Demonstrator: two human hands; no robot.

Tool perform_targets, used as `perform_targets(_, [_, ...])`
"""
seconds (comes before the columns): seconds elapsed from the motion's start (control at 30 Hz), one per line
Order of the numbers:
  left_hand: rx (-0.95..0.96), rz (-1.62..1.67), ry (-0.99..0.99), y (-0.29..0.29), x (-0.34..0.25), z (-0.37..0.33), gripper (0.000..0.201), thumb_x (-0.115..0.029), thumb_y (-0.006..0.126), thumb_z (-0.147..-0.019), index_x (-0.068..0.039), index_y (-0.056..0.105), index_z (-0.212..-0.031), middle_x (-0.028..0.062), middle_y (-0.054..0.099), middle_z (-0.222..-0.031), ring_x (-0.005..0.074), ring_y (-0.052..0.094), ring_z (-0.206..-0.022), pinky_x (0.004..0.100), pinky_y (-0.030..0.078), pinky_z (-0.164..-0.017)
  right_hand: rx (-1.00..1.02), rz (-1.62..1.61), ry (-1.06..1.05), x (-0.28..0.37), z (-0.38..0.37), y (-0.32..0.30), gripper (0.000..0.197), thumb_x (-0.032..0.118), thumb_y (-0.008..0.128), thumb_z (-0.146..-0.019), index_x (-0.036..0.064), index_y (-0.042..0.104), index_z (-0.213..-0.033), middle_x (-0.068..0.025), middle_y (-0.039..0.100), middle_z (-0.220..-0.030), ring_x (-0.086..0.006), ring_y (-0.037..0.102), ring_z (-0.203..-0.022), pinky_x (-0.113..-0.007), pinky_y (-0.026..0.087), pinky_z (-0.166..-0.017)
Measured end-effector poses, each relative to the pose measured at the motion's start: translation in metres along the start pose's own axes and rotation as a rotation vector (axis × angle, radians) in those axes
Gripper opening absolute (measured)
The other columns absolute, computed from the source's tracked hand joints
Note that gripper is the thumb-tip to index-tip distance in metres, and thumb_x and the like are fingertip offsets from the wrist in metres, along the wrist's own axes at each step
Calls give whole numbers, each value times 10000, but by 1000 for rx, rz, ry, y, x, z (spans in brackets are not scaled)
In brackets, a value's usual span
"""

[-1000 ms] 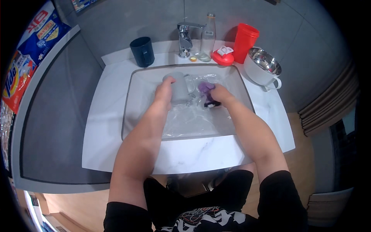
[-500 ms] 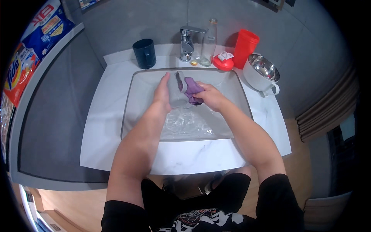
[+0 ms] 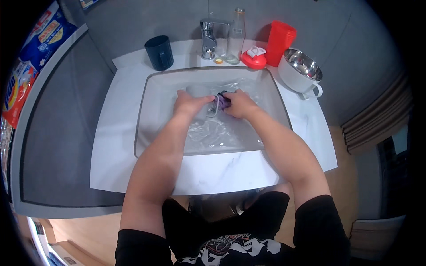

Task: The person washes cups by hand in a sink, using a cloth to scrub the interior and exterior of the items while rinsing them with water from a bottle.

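Observation:
Both my hands are down in the sink (image 3: 143, 103), close together over shallow water. My left hand (image 3: 190, 103) grips a pale grey mug (image 3: 198, 91); its handle loop shows between the hands. My right hand (image 3: 239, 104) is closed on a purple cloth (image 3: 223, 101) pressed against the mug's side. Most of the mug is hidden by my fingers.
A chrome tap (image 3: 207, 34) stands behind the sink, with a dark blue cup (image 3: 159, 52) to its left. To its right are a clear glass bottle (image 3: 235, 32), a red lid (image 3: 254, 58), a red tumbler (image 3: 280, 39) and a steel bowl (image 3: 301, 68). Coloured packages (image 3: 26, 57) lie far left.
My hands have closed in on the mug again after the left palm lay flat half a second ago. The purple cloth stays in my right hand.

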State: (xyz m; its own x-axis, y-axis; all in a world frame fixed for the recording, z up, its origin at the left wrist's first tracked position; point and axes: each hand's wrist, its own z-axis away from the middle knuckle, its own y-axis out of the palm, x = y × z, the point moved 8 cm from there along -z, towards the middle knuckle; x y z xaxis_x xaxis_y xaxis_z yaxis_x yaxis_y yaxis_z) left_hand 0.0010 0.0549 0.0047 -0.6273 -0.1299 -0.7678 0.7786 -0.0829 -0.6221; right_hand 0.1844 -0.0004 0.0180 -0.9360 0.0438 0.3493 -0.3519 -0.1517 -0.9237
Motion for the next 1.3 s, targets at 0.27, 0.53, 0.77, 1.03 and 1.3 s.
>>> perform_targets(0.27, [13, -507, -6, -8, -2, 16, 1155, -503, 896, -555, 134, 367, -1360, 260, 595, -1266, 359, 600, -1165, 364, 481, -982, 286, 341, 0, -8, -5, 52, 501, 331, 674, -824, 240, 605, -1312, -148, 349, -1525, -377, 287, -1425, -518, 317, -1127])
perform_targets(0.53, [357, -338, 61, 27, 8, 8, 1042, -535, 861, -605, 126, 480, -1314, 270, 575, -1298, 343, 586, -1184, 371, 463, -1001, 64, -581, 98, -43, -33, 30, 422, 260, 611, -918, 12, 598, -1259, -111, 684, -1088, -223, 649, -936, -349, 504, -845])
perform_targets(0.77, [315, -497, 248, 29, -9, 18, 919, -527, 879, -549, 62, 594, -1193, 210, 654, -1192, 328, 626, -1127, 378, 486, -963, 250, -749, -192, 14, -30, 35, 317, 255, 659, -883, 72, 698, -1139, -75, 711, -949, -148, 643, -873, -316, 512, -786])
perform_targets(1.03, [416, -516, 231, 31, 4, 4, 801, -329, 908, -524, -4, 622, -1198, 188, 666, -1182, 312, 646, -1097, 361, 510, -927, 210, -322, -74, 6, -17, 40, 254, 227, 611, -861, 66, 558, -1049, -109, 668, -955, -215, 637, -871, -328, 496, -782])
perform_targets(1.3, [529, -232, 270, 35, -10, 19, 953, -157, 901, -519, 59, 493, -1354, 233, 565, -1312, 323, 560, -1208, 387, 504, -927, 87, -386, 128, -22, -28, 39, 376, 360, 587, -916, 29, 598, -1096, -160, 680, -992, -259, 651, -922, -364, 502, -821])
